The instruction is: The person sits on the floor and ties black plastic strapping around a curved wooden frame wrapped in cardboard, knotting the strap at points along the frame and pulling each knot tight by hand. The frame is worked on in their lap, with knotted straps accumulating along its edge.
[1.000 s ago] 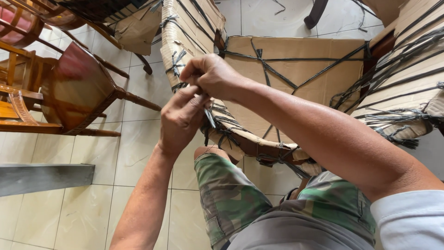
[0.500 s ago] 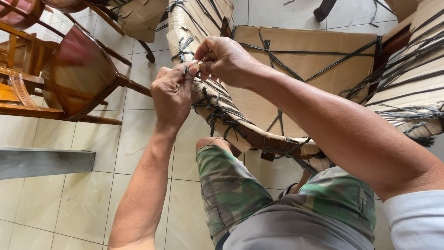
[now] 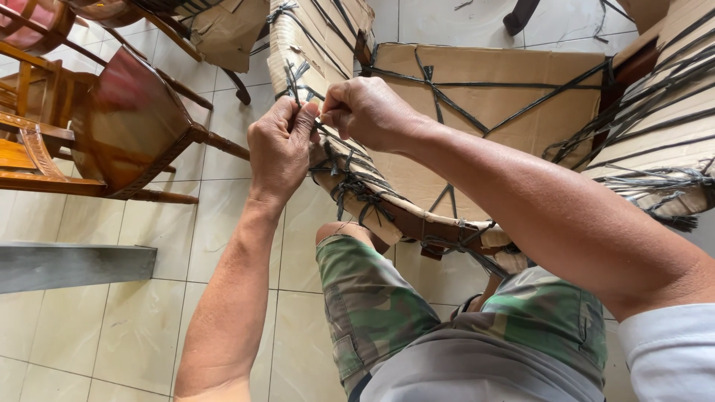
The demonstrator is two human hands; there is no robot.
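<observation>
Black plastic strap [image 3: 298, 78] | left hand [image 3: 279, 145] grip pinched on it | right hand [image 3: 369, 112] grip pinched on it

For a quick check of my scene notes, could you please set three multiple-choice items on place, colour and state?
1. Where is the bare polished brown wooden chair?
A. At the picture's left
B. At the picture's right
C. On the person's lap

2. What colour are the thin plastic straps around the chair wrapped in tan cardboard?
A. White
B. Black
C. Red

3. How are the hands?
A. Apart, resting on knees
B. Both pinching a strap
C. Holding scissors

A: it stands left on the tiles. B: the straps are dark. B: the left hand and right hand meet at one strap.
</observation>
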